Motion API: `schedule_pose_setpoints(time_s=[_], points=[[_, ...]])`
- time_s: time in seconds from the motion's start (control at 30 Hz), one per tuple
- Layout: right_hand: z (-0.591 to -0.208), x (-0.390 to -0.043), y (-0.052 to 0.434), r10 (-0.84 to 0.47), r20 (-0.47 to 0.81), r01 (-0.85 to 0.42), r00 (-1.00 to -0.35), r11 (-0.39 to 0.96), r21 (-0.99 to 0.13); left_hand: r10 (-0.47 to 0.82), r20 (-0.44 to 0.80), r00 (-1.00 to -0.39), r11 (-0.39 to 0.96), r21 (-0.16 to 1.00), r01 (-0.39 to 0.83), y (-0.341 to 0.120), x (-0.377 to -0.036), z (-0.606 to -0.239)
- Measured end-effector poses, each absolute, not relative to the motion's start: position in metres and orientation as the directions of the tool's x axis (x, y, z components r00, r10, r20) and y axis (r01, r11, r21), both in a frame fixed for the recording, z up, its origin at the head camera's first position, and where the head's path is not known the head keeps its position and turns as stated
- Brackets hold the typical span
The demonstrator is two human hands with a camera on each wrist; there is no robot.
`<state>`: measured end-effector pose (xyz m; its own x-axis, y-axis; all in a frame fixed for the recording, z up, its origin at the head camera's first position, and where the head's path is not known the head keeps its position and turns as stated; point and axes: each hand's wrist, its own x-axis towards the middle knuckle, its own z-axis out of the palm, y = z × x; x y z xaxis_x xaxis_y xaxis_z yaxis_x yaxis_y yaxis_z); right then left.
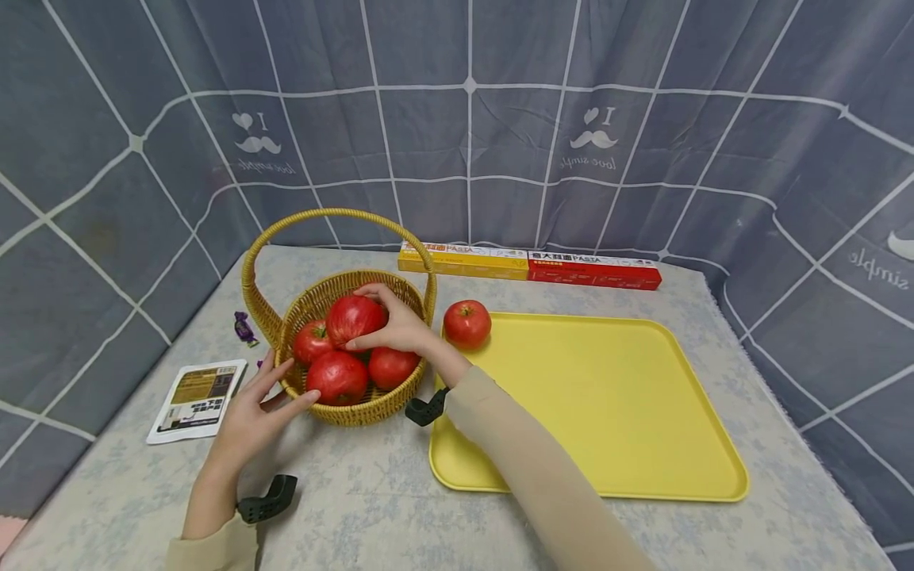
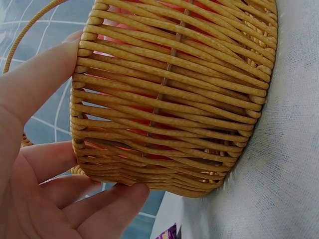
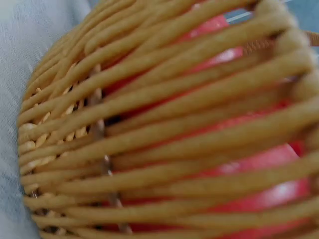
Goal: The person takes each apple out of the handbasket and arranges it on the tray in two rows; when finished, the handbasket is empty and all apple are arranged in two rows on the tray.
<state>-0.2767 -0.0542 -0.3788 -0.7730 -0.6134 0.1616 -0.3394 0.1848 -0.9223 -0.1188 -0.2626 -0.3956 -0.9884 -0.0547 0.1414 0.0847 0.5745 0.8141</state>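
Note:
A wicker basket (image 1: 371, 412) with a tall arched handle stands at the left of the table. Several red apples (image 1: 337, 377) are inside. My right hand (image 1: 400, 323) reaches over its right rim and grips a large red apple (image 1: 353, 319) on top of the others, fingers behind and thumb in front. With thumb over the rim and fingers along the outer wall, my left hand (image 1: 246, 420) holds the basket's near left side. The right wrist view has the woven wall (image 3: 164, 114) close up, red fruit behind its gaps, and that hand is out of sight there.
Right of the basket lies a yellow tray (image 1: 585, 404), a single apple (image 1: 467, 323) at its back left corner. Yellow and red pasta boxes (image 1: 593, 271) line the back edge. A white packet (image 1: 200, 400) and purple wrapped candy (image 1: 245, 328) lie at left.

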Motion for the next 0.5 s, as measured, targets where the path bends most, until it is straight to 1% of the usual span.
schedule_pose_setpoints(time_s=[0.13, 0.23, 0.37, 0.5], points=[[-0.376, -0.271, -0.049, -0.626, 0.224, -0.414, -0.747, 0.174, -0.894, -0.053, 0.148, -0.988, 0.558, 0.825, 0.093, -0.262, -0.119, -0.397], [-0.372, -0.263, -0.042, -0.637, 0.268, -0.444, -0.723, 0.131, -0.886, -0.056, 0.155, -0.986, 0.551, 0.828, 0.099, -0.261, -0.12, -0.397], [-0.359, -0.247, -0.025, -0.665, 0.278, -0.428, -0.693, 0.07, -0.901, -0.059, 0.15, -0.987, 0.552, 0.829, 0.093, -0.262, -0.12, -0.397], [-0.344, -0.23, -0.001, -0.686, 0.268, -0.402, -0.676, 0.039, -0.915, -0.059, 0.141, -0.988, 0.561, 0.824, 0.084, -0.263, -0.12, -0.397]])
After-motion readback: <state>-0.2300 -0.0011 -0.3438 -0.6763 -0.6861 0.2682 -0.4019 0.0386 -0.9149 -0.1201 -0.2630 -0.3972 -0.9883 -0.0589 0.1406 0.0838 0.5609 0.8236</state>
